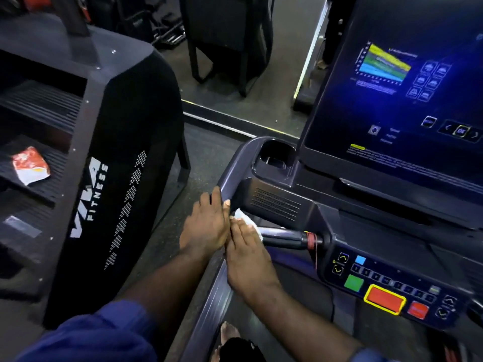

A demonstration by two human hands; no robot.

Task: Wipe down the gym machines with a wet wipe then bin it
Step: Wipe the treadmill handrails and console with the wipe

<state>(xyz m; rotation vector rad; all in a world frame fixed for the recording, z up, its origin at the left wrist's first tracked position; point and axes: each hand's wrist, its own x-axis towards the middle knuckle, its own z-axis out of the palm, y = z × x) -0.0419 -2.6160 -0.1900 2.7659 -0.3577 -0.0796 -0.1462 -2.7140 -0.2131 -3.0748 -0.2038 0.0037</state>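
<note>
Dim gym floor of dark speckled rubber runs between two machines, a black stepper-like unit (pixel 109 163) on the left and a treadmill (pixel 326 205) on the right with a lit screen (pixel 407 100) and a matte plastic console of coloured buttons (pixel 384 286). Both hands meet at the treadmill's near-left corner. The right hand (pixel 248 259) lies flat with its fingers (pixel 244 232) pressed together on the wet wipe (pixel 241 216), a small crumpled white cloth showing just beyond the fingertips, at the left end of the glossy round grip bar (pixel 285 239). That bar's long axis runs from the hands rightward to a red ring by the console, so the unwiped length lies to the right of the fingers, and the right hand looks better placed to sweep it. The left hand (pixel 205 226) rests on the smooth grey side rail (pixel 222 291), fingers relaxed and close together, thumb touching the wipe's edge. A red-and-white packet (pixel 30 165) sits on a ribbed step of the left machine, well apart.
</note>
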